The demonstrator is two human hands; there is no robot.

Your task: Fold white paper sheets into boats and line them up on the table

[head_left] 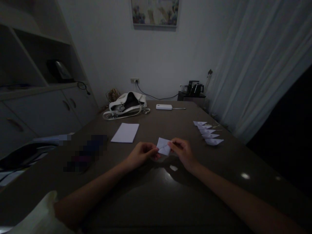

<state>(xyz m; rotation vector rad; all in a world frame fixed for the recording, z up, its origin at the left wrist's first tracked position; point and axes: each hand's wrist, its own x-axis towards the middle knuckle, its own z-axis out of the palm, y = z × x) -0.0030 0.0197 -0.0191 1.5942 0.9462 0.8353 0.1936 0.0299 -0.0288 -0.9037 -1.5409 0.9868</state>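
A small folded piece of white paper [163, 146] is held up a little above the table, between my two hands. My left hand [144, 153] pinches its lower left corner between thumb and fingers. On the opposite side, my right hand [183, 151] grips the upper right edge, thumb on the near face. A crease line runs across the paper. Farther right stand several folded paper boats [214, 142] in a row. To the left lies a stack of white paper sheets [125, 133].
A white handbag [129, 103] sits at the table's back left. A white power bank [164, 107] with a short cable lies at the far edge. On the left is a blurred dark object [87, 152]. A sheer curtain [255, 65] hangs on the right.
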